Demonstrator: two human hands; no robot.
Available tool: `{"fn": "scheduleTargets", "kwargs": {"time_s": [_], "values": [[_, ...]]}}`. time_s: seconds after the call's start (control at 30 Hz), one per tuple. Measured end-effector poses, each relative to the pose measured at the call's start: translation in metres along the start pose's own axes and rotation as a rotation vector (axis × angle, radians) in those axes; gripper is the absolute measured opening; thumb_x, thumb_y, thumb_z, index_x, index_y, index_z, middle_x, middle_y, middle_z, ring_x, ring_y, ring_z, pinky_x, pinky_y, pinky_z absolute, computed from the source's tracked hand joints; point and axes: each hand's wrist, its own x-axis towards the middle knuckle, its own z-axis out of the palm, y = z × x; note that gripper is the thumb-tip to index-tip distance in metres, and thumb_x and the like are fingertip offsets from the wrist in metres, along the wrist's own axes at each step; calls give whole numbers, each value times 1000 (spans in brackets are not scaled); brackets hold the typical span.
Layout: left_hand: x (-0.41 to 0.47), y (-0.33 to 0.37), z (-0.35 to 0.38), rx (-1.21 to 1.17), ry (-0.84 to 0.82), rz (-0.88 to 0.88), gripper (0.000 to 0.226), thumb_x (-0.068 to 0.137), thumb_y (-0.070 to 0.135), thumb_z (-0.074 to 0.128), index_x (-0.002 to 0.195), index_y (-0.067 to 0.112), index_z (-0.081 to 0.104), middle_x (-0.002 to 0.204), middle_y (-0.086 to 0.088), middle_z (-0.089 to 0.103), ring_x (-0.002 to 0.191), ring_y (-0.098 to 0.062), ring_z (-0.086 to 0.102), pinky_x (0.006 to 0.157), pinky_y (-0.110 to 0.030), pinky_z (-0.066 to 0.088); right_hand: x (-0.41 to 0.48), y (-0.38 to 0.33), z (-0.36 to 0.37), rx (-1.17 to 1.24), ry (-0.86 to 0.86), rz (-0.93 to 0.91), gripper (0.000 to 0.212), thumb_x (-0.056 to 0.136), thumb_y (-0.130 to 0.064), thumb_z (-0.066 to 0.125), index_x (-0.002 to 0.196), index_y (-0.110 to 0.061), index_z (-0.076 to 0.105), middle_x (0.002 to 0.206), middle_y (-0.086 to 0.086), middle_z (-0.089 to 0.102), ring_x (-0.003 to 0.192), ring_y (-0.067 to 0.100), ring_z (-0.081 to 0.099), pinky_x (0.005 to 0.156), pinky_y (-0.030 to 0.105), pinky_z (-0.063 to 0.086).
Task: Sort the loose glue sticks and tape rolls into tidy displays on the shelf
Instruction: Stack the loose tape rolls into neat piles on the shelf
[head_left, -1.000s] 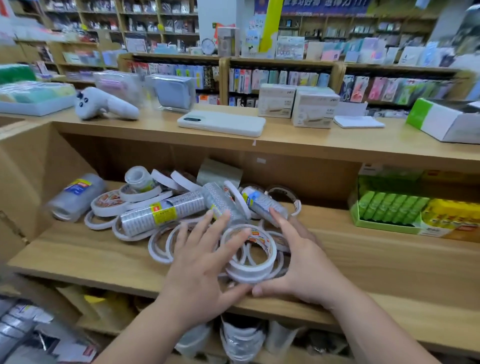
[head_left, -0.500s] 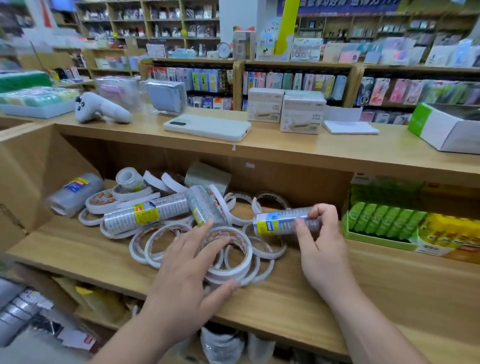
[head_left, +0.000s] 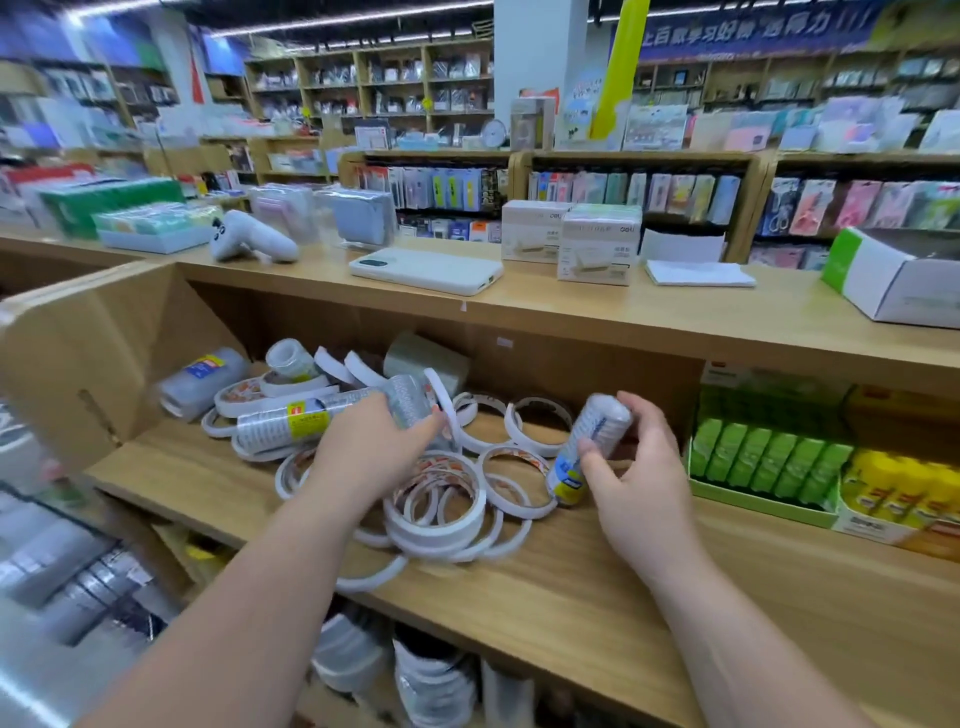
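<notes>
A heap of loose white tape rolls (head_left: 441, 499) lies on the wooden shelf (head_left: 571, 587), with several shrink-wrapped tubes of clear tape among them. My right hand (head_left: 639, 483) holds one wrapped tube with a blue and yellow label (head_left: 587, 452), tilted nearly upright just right of the heap. My left hand (head_left: 374, 447) reaches over the heap and closes on a second wrapped tube (head_left: 410, 400). Another tube with a yellow label (head_left: 291, 421) lies flat behind the left hand. Green glue sticks (head_left: 763, 457) and yellow glue sticks (head_left: 898, 493) stand in boxes at the right.
A cardboard wall (head_left: 88, 353) bounds the shelf at the left. On the counter above lie a white phone (head_left: 426, 270), white boxes (head_left: 597, 249), a white controller (head_left: 249, 241) and a green-and-white box (head_left: 893, 275). More tape packs (head_left: 431, 680) sit on the shelf below.
My right hand has turned its wrapped tube from lying sideways to nearly upright. My left hand has left the flat rolls, moved back and taken hold of another wrapped tube.
</notes>
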Motion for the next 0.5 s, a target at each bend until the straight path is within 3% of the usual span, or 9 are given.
{"fn": "scheduleTargets", "kwargs": {"time_s": [0.1, 0.2, 0.27, 0.33, 0.37, 0.5], "values": [[2, 4, 4, 79, -47, -33, 49, 81, 65, 63, 101, 22, 50, 94, 0, 65, 87, -24, 62, 79, -42, 56, -3, 1, 8, 46, -57, 24, 65, 93, -27, 68, 141, -47, 28, 129, -7, 55, 103, 14, 63, 84, 35, 53], [2, 3, 8, 65, -45, -53, 77, 74, 74, 61, 128, 24, 40, 104, 0, 65, 97, -27, 63, 82, -44, 56, -8, 8, 12, 75, -82, 90, 83, 91, -29, 71, 144, -59, 14, 127, -3, 58, 106, 15, 64, 91, 41, 53], [4, 2, 10, 50, -40, -67, 84, 74, 75, 60, 136, 24, 36, 107, 0, 64, 100, -27, 63, 84, -44, 56, -7, 11, 12, 134, -41, 133, 86, 88, -26, 76, 147, -51, 19, 126, -8, 57, 102, -2, 61, 94, 30, 51], [4, 0, 12, -11, -23, -74, 81, 79, 69, 60, 141, 24, 34, 105, 1, 63, 99, -26, 62, 83, -44, 55, -5, 11, 10, 138, -19, 137, 76, 87, -22, 77, 146, -36, 31, 110, -23, 55, 90, -23, 54, 79, 4, 44], [4, 0, 11, -73, -6, -79, 78, 82, 64, 59, 144, 24, 34, 102, 3, 63, 95, -24, 62, 80, -43, 54, -5, 11, 10, 128, -20, 130, 69, 87, -22, 77, 142, -33, 36, 104, -28, 52, 86, -29, 52, 73, 1, 43], [-4, -3, 4, -304, 88, -47, 61, 91, 38, 59, 146, 26, 36, 82, 8, 59, 75, -19, 62, 60, -37, 48, -3, 14, 13, 156, -46, 127, 62, 87, -25, 77, 134, -41, 41, 105, -31, 55, 91, -26, 53, 78, 12, 44]]}}
